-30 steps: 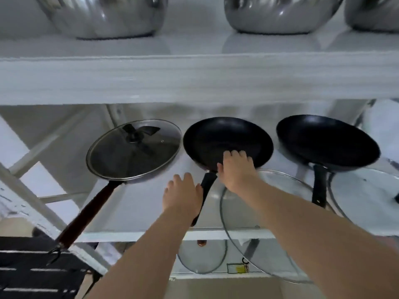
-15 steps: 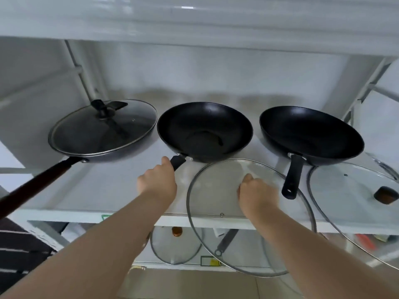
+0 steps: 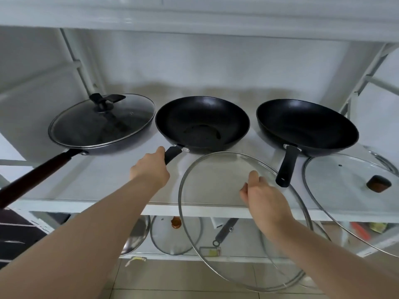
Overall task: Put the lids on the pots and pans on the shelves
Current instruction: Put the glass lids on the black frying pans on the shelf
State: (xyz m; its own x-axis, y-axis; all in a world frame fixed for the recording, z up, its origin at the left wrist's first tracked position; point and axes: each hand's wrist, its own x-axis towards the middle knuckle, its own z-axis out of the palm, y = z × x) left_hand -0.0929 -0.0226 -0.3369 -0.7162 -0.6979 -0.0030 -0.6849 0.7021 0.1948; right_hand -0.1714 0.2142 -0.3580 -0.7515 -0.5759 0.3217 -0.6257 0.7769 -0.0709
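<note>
While the left hand (image 3: pixel 151 171) grips the middle pan's handle (image 3: pixel 172 153), the right hand (image 3: pixel 264 198) holds a glass lid (image 3: pixel 216 190). Both grips are closed.

clear glass lid (image 3: pixel 218 190) tilted before open black wok (image 3: pixel 201 121).

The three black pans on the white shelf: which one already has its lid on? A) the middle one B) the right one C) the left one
C: the left black pan wears a round glass lid; the other two sit open.
</note>
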